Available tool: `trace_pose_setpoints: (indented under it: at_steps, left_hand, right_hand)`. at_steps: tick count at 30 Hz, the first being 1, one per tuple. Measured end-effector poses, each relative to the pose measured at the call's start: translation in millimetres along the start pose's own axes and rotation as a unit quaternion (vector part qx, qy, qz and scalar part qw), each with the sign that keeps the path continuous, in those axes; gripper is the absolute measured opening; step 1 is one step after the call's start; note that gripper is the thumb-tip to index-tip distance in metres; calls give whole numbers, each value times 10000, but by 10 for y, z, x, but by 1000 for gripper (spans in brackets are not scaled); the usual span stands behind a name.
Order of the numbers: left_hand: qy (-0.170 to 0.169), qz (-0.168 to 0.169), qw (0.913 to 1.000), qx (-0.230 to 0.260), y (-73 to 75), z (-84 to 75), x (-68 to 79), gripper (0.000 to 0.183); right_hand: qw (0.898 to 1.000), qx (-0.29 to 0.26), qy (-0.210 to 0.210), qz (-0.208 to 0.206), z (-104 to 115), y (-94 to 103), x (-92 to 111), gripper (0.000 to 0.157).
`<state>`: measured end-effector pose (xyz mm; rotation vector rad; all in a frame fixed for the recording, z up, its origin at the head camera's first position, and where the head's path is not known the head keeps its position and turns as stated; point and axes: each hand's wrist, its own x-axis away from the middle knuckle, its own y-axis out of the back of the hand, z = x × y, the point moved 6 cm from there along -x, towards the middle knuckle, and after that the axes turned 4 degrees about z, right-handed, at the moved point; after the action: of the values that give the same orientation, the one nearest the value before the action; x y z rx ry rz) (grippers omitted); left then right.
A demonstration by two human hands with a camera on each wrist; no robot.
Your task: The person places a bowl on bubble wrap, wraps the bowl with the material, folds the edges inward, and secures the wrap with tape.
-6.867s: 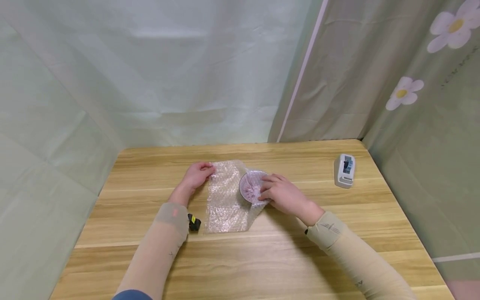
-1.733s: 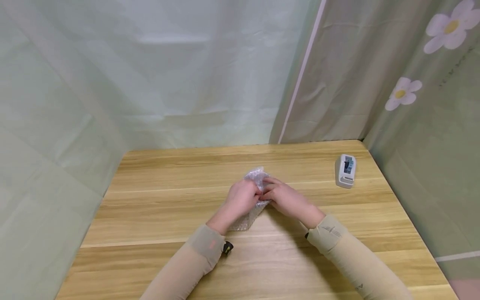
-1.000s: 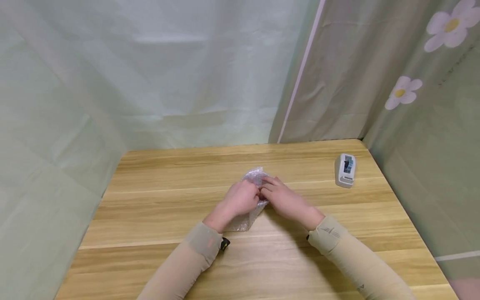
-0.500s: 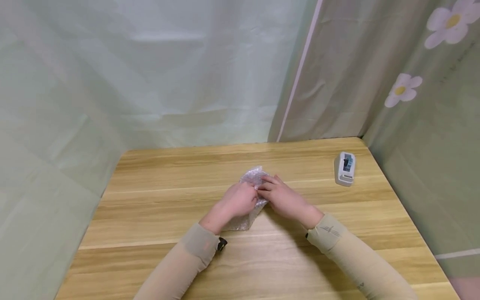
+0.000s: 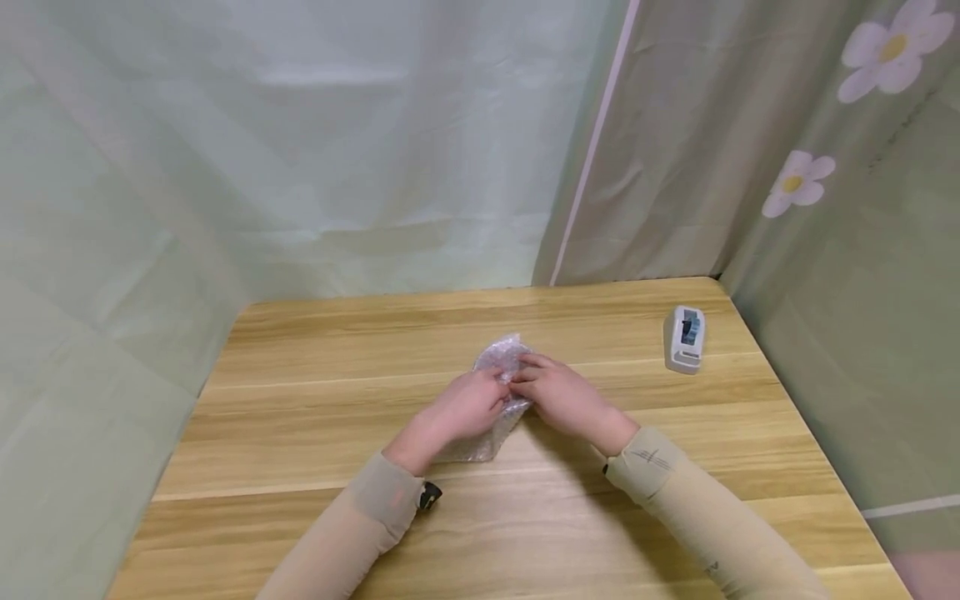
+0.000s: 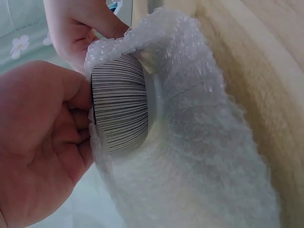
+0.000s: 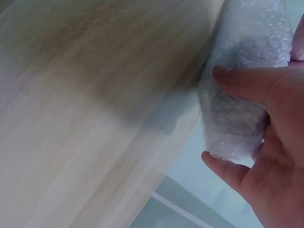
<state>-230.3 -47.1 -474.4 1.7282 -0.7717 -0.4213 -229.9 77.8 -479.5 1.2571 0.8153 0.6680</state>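
A bowl with dark stripes on a white outside (image 6: 118, 99) stands rim up on the wooden table, wrapped in clear bubble wrap (image 6: 204, 123). The wrap is drawn up over its top, and a loose flap reaches toward the near side. My left hand (image 5: 468, 404) has its bent fingers on the wrap at the bowl's rim, palm facing the bowl in the left wrist view. From the other side my right hand (image 5: 566, 400) grips the wrapped bowl, its thumb and fingers round the wrap. In the head view both hands' fingertips meet over the bowl's middle.
A grey-white tape dispenser (image 5: 684, 340) with a blue roll stands at the table's back right. The wooden table (image 5: 315, 358) reaches back to pale curtains (image 5: 360, 167) hung on several sides, printed with white flowers at the right.
Since the oldest frame, my left hand has come from the wrap's left edge to the bowl, and that side of the wrap is folded over it. Lately the left hand has shifted slightly left.
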Motion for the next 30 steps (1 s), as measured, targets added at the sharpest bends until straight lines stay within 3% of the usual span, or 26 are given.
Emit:
trace_pose_setpoints:
  at_steps: [7,15,24,28,30]
  left_hand:
    - [-280,-70,9989,371,-17,73,259,29]
    - [-871,-489,9942,407,15,127,638,41]
    - [-1069,-750,9914,125,34,329,1199,58]
    - [-1062,-723,9915,-186,9,437,1369,77]
    - [-1050,-681,9915,-361,-5,473,1428,74]
  right_hand:
    - [9999,47,-122,97,51,-3,-29,31]
    - [9991,102,-321,246,69,-24,-30,32]
    - [9990,-16,-373,255,109,8,-26,33]
    - [9982,-45,-502,327,104,26,-12,34]
    - [9979,-65,-530,363,103,27,-15,35]
